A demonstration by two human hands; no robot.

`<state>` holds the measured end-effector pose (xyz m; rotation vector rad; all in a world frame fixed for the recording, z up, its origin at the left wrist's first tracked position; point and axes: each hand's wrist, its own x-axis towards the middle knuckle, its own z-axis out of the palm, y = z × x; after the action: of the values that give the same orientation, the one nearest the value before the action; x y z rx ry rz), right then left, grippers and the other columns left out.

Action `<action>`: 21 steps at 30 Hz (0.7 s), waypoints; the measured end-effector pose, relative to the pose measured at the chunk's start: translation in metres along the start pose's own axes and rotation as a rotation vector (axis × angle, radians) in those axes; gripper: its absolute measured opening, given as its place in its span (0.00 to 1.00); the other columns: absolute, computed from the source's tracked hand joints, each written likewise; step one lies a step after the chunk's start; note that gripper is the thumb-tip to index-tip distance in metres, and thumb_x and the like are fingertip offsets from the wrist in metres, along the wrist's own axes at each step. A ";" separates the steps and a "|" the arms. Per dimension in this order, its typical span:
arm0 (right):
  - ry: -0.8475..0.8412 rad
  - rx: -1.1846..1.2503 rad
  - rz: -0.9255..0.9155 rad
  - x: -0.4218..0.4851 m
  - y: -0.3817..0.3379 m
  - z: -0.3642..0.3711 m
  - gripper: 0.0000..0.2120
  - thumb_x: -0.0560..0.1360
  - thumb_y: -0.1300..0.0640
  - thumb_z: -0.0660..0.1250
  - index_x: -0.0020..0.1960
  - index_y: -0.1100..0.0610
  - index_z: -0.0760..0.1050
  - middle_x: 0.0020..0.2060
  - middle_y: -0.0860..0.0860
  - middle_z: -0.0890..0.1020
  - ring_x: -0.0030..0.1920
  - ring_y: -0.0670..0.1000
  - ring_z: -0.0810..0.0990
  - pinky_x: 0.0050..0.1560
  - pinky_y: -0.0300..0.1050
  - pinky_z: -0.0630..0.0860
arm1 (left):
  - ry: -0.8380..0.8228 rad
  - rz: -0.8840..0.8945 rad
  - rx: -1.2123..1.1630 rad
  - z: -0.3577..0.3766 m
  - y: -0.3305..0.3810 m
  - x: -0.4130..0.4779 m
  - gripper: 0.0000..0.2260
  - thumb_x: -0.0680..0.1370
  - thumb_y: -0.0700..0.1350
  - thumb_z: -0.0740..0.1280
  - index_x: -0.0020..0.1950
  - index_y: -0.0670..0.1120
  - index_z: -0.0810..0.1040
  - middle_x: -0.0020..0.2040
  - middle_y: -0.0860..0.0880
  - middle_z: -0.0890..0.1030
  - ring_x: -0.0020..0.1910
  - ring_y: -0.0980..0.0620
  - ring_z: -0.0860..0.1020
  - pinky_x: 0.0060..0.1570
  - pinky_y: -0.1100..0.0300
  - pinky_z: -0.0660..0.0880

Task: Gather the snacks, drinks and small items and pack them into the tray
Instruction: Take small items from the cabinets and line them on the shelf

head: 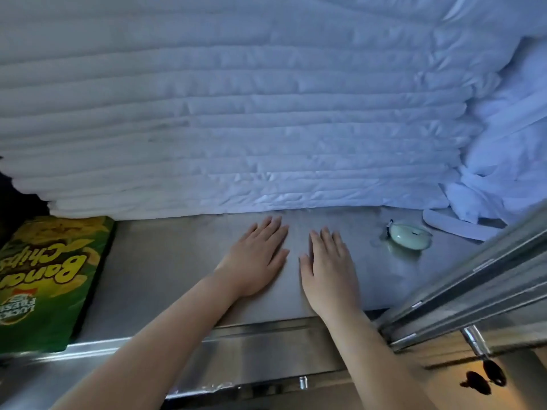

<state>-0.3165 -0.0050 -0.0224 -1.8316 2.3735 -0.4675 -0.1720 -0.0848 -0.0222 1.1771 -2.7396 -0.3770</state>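
We see both hands lying flat, side by side, on the bare metal shelf (159, 261): the left hand (257, 258) and the right hand (328, 270) have straight, slightly spread fingers pressed palm-down on the steel, and neither has hold of anything. The task's things sit well apart to either side. A green and yellow banana chips bag (50, 279) lies flat at the left end of the shelf, its near edge close to the front lip, and a small pale green round case (410, 236) with a short strap rests to the right of the right hand, near a flat white object (450, 224). No tray is in view, so we judge packing has not begun and a first pick comes next. The risks we foresee are plain. The bag sits so near the lip that a careless drag could tip it off the shelf. The smooth case could skid on the steel under a poor pinch and slip toward the sliding metal door (473, 291). A reach made too deep could brush the stack of folded white linen (236, 128) behind and pull its lower layers loose
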 end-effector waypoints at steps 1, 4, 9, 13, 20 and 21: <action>0.015 0.006 0.024 0.000 0.001 0.000 0.24 0.81 0.50 0.52 0.75 0.56 0.57 0.76 0.55 0.56 0.76 0.53 0.49 0.75 0.46 0.46 | 0.014 0.039 -0.013 -0.002 0.004 0.007 0.24 0.83 0.54 0.48 0.77 0.49 0.52 0.78 0.50 0.49 0.76 0.55 0.45 0.71 0.62 0.38; 0.064 0.030 0.106 0.002 0.005 -0.002 0.23 0.81 0.53 0.52 0.74 0.58 0.59 0.76 0.55 0.57 0.76 0.53 0.50 0.74 0.45 0.45 | 0.069 0.186 -0.063 -0.013 0.020 0.027 0.21 0.83 0.48 0.52 0.76 0.46 0.58 0.77 0.48 0.56 0.76 0.53 0.51 0.71 0.64 0.43; 0.097 0.051 0.151 0.003 0.010 -0.005 0.23 0.80 0.56 0.52 0.74 0.60 0.61 0.74 0.55 0.62 0.76 0.52 0.54 0.74 0.46 0.49 | 0.114 0.361 -0.233 -0.034 0.058 0.065 0.21 0.81 0.45 0.58 0.75 0.49 0.63 0.74 0.50 0.65 0.70 0.52 0.64 0.62 0.66 0.59; 0.139 0.021 0.138 0.002 0.009 -0.007 0.20 0.78 0.57 0.54 0.67 0.62 0.70 0.67 0.58 0.72 0.70 0.57 0.65 0.71 0.49 0.57 | -0.039 0.477 -0.221 -0.037 0.085 0.105 0.22 0.81 0.47 0.59 0.75 0.52 0.62 0.72 0.52 0.66 0.68 0.52 0.66 0.60 0.61 0.63; 0.176 0.054 0.172 0.001 0.004 -0.001 0.21 0.78 0.58 0.57 0.71 0.61 0.67 0.70 0.58 0.68 0.73 0.57 0.62 0.74 0.49 0.55 | -0.167 0.665 -0.066 -0.041 0.104 0.166 0.20 0.79 0.49 0.64 0.70 0.53 0.69 0.67 0.49 0.73 0.63 0.49 0.72 0.61 0.57 0.67; 0.187 0.062 0.178 0.000 0.004 -0.001 0.21 0.78 0.59 0.58 0.70 0.62 0.67 0.70 0.59 0.69 0.73 0.57 0.62 0.74 0.50 0.56 | -0.184 0.683 -0.055 -0.041 0.106 0.172 0.19 0.78 0.51 0.64 0.70 0.54 0.70 0.67 0.50 0.73 0.62 0.50 0.73 0.59 0.59 0.67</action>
<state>-0.3199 -0.0040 -0.0228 -1.5965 2.5807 -0.7107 -0.3545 -0.1468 0.0513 0.1520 -3.0321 -0.4750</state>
